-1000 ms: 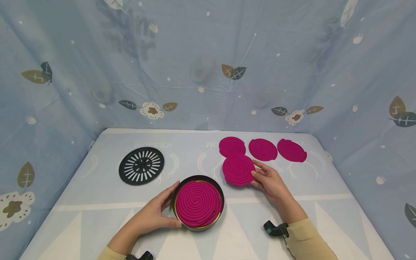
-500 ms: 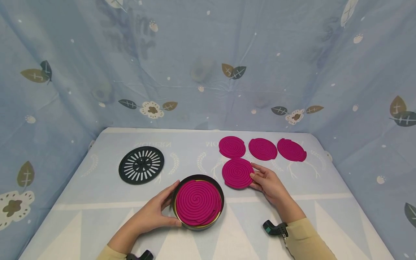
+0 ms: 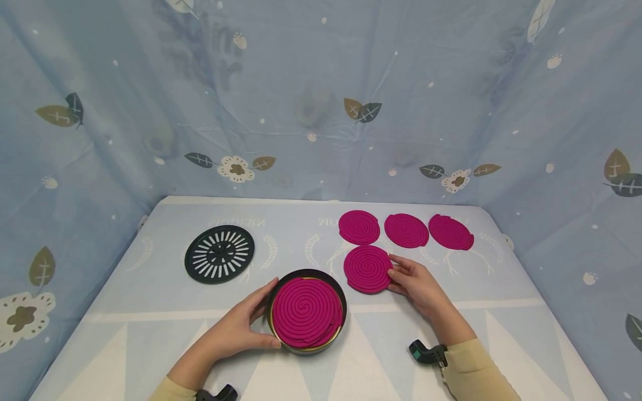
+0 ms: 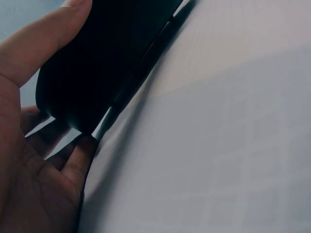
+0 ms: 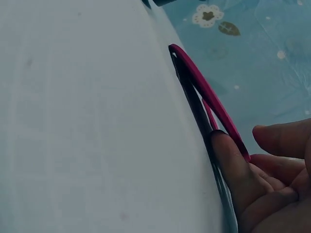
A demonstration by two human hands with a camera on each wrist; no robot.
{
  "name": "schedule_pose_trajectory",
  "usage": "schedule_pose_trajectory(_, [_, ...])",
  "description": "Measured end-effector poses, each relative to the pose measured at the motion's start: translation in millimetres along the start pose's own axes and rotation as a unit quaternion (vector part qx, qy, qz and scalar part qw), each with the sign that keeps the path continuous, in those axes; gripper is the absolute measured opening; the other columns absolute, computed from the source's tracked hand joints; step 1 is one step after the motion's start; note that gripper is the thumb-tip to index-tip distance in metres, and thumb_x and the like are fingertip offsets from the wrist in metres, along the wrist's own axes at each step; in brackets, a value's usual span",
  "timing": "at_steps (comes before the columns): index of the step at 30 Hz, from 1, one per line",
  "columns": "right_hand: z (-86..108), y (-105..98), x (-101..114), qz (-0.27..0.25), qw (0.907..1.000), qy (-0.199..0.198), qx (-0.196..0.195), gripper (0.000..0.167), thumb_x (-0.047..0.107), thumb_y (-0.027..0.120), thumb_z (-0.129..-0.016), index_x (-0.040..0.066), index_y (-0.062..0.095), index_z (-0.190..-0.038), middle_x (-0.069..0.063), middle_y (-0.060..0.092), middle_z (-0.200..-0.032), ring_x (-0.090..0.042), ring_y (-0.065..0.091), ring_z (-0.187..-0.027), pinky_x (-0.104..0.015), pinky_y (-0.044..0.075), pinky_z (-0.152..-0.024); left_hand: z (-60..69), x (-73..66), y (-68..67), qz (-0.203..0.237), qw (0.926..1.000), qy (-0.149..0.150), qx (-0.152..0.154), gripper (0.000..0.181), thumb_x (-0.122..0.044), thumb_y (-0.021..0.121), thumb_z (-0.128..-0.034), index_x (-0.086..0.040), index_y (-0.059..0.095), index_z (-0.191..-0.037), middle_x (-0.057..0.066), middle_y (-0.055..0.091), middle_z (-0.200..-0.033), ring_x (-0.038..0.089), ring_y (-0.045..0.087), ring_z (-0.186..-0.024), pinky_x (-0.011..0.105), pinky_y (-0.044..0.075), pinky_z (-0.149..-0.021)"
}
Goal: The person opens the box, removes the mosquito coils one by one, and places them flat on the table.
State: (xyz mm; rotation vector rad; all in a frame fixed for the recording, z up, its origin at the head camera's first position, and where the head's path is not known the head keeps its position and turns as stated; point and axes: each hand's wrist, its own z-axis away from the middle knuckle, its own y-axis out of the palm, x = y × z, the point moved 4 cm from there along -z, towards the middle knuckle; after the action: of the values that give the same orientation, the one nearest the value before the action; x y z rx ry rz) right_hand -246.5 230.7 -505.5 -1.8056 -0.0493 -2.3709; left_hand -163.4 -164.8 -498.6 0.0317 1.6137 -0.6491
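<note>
My left hand (image 3: 241,328) grips the left side of a round black tin (image 3: 344,301), thumb in front and fingers behind. Several magenta mosquito coils are stacked inside, the top coil (image 3: 306,312) covering most of the opening. Dark and close, the tin wall (image 4: 97,63) fills much of the left wrist view. My right hand (image 3: 413,284) pinches another mosquito coil (image 3: 368,269) by its right edge, low over the table. From the right wrist, that coil (image 5: 204,87) looks tilted, its near edge raised and a finger tucked beneath.
Three mosquito coils lie in a row at the back: left coil (image 3: 358,226), middle coil (image 3: 406,230), right coil (image 3: 451,231). A black slotted lid (image 3: 219,254) lies at the left. Patterned curtains (image 3: 321,72) surround the table (image 3: 281,223).
The right hand has lowered its mosquito coil slightly toward me and the table, so it no longer overlaps the back-left coil as much. The left hand and tin stay put.
</note>
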Motion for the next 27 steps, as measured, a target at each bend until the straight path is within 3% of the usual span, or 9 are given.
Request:
schedule_pose_trajectory(7, [8.1,-4.0,5.2,0.034,0.9992,-0.016,0.015,0.061,0.009,0.061,-0.098,0.000,0.033,-0.152,-0.026,0.050,-0.138,-0.017,0.061,-0.112,-0.033,0.056,-0.093,-0.4,0.4,0.2,0.001,1.0000,-0.001,0.001,0.122,-0.038,0.095,-0.0594,-0.022,0.025,-0.158,-0.006,0.026,-0.160,0.011,0.024,-0.144,0.026,0.033,-0.113])
schedule_pose_trajectory(11, [12.4,-7.8,5.3,0.036,0.9984,-0.034,0.026,0.062,0.006,0.058,-0.099,0.000,0.030,-0.153,-0.029,0.048,-0.141,-0.022,0.058,-0.118,-0.033,0.054,-0.097,-0.3,-0.4,0.0,0.003,1.0000,-0.002,0.002,0.122,-0.038,0.095,-0.0596,-0.022,0.026,-0.158,-0.006,0.026,-0.159,0.011,0.024,-0.144,0.026,0.033,-0.113])
schedule_pose_trajectory(17, [17.7,-12.3,3.6,0.015,0.9980,-0.051,0.034,0.065,0.005,0.059,-0.098,0.001,0.028,-0.155,-0.029,0.048,-0.141,-0.023,0.057,-0.121,-0.031,0.053,-0.099,-0.5,0.0,0.3,0.004,1.0000,-0.006,0.002,0.122,-0.037,0.096,-0.0596,-0.022,0.026,-0.158,-0.007,0.027,-0.159,0.011,0.024,-0.145,0.026,0.033,-0.113])
schedule_pose_trajectory(27, [29.0,-8.8,-2.7,-0.048,0.9975,-0.046,0.021,0.067,0.005,0.060,-0.097,0.007,0.027,-0.156,-0.024,0.040,-0.149,-0.027,0.048,-0.132,-0.030,0.050,-0.101,-1.0,0.6,0.3,-0.005,0.9998,-0.019,-0.003,0.125,-0.040,0.096,-0.0573,-0.022,0.025,-0.158,-0.007,0.026,-0.159,0.012,0.025,-0.145,0.026,0.033,-0.113])
